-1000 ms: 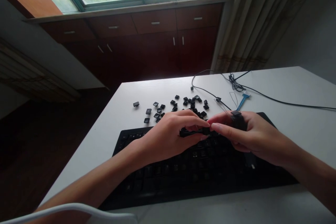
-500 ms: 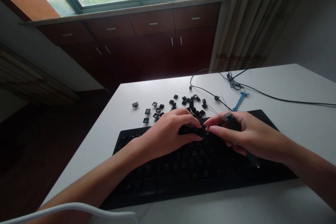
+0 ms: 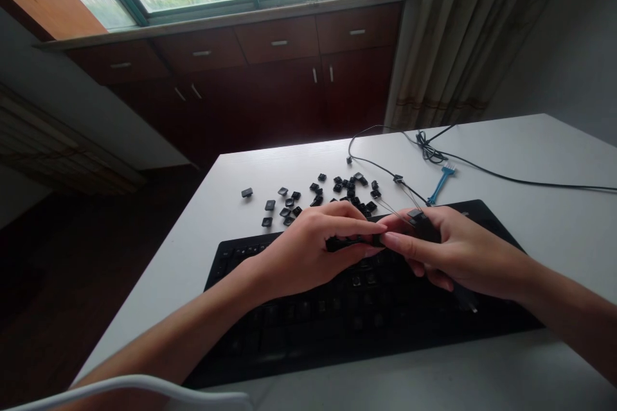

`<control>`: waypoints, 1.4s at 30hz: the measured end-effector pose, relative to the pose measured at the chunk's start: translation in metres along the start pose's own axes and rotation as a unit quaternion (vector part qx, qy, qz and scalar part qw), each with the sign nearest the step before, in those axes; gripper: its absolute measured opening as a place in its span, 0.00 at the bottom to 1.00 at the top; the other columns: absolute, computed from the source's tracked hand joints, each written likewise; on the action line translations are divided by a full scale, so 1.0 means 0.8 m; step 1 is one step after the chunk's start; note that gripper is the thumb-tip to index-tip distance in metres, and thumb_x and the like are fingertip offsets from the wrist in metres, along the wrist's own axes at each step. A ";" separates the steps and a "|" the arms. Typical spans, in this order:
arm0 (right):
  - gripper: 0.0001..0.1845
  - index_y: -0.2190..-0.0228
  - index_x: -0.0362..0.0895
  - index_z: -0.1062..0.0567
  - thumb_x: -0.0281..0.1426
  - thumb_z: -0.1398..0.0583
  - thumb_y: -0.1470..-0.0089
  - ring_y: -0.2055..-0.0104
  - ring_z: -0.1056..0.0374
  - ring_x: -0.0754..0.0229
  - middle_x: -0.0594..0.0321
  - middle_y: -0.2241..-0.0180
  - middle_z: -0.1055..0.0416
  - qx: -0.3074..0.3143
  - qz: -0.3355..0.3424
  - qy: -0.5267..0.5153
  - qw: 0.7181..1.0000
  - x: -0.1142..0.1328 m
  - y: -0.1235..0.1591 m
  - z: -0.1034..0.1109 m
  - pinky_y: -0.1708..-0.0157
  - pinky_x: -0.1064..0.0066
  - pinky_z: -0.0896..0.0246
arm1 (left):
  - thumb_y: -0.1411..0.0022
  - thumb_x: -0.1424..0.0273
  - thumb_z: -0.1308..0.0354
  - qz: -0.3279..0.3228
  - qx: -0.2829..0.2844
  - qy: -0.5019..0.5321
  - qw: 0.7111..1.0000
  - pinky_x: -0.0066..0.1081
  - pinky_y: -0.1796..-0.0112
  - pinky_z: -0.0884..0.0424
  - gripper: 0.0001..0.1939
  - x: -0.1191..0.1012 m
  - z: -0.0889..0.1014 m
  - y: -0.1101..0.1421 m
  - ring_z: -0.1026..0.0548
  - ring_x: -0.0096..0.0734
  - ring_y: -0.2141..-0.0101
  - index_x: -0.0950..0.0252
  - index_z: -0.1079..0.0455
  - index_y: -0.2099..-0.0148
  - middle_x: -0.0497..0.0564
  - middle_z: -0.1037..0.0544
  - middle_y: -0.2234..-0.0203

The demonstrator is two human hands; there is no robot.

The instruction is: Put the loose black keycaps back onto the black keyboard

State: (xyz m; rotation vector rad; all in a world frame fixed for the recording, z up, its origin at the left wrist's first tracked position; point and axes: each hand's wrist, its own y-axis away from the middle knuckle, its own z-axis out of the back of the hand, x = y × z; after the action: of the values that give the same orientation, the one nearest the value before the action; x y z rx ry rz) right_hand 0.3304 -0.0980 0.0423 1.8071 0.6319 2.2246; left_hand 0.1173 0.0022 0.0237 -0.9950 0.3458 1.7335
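A black keyboard [image 3: 366,327] lies under both hands, with many of its keycaps off and bare switch spots showing in the middle. Thumb and fingers of my left hand [image 3: 313,244] close on a small dark keycap [image 3: 377,240] above the upper rows. My right hand [image 3: 448,247] meets it there, its thumb and index fingertip against the same piece. Held across that right palm is a black wire keycap puller [image 3: 425,225]; its thin wire loops point up and left, and its dark handle [image 3: 465,298] sticks out below the fingers.
Several loose black keycaps [image 3: 351,191] are scattered behind the keyboard on the white table [image 3: 540,205]. A blue brush [image 3: 441,183] lies at the right, near a bundled black cable [image 3: 429,149]. A white cable [image 3: 159,384] crosses the lower left corner.
My left fingers have stretched a little to the right and now touch the right fingertips at the keycap. My right hand has stayed almost in place.
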 end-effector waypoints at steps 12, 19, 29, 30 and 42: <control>0.21 0.57 0.42 0.23 0.39 0.30 0.49 0.80 0.39 0.73 0.68 0.78 0.30 -0.037 0.028 -0.117 0.992 -0.013 -0.011 -0.005 0.84 0.84 0.44 | 0.38 0.68 0.34 -0.071 -0.116 -0.124 0.983 0.26 0.61 0.26 0.12 -0.005 -0.008 0.000 0.24 0.25 0.63 0.65 0.25 0.53 0.50 0.22 0.62; 0.21 0.59 0.43 0.24 0.44 0.32 0.48 0.81 0.38 0.72 0.68 0.78 0.29 -0.040 0.027 -0.081 0.996 -0.015 -0.011 -0.007 0.83 0.83 0.43 | 0.38 0.72 0.35 -0.107 -0.139 -0.160 0.971 0.26 0.61 0.25 0.10 -0.007 -0.012 -0.001 0.23 0.25 0.63 0.67 0.23 0.54 0.50 0.19 0.63; 0.15 0.58 0.48 0.21 0.43 0.39 0.40 0.70 0.26 0.60 0.61 0.68 0.22 -0.179 0.204 0.228 0.935 -0.014 0.002 0.007 0.71 0.71 0.29 | 0.35 0.69 0.38 -0.034 -0.016 -0.124 0.992 0.28 0.59 0.26 0.12 0.005 0.008 0.005 0.23 0.27 0.60 0.60 0.22 0.50 0.51 0.20 0.59; 0.11 0.59 0.48 0.20 0.39 0.39 0.40 0.65 0.24 0.59 0.61 0.62 0.21 -0.194 0.264 0.273 0.904 -0.017 0.001 0.007 0.65 0.69 0.28 | 0.35 0.69 0.38 -0.032 -0.009 -0.131 0.991 0.29 0.59 0.26 0.11 0.007 0.008 0.006 0.24 0.28 0.60 0.59 0.21 0.50 0.50 0.20 0.60; 0.12 0.54 0.48 0.22 0.30 0.40 0.40 0.53 0.24 0.55 0.61 0.54 0.20 -0.126 0.367 0.359 0.849 -0.026 -0.010 0.003 0.52 0.64 0.29 | 0.39 0.68 0.34 0.010 -0.061 -0.025 0.998 0.27 0.61 0.22 0.11 0.008 0.009 0.002 0.19 0.29 0.63 0.60 0.20 0.54 0.50 0.17 0.61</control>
State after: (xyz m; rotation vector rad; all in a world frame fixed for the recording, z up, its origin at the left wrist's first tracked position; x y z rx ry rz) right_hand 0.3367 -0.0993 0.0208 1.1297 -0.3637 3.3159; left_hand 0.1117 0.0103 0.0227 -1.0364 0.2196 1.8113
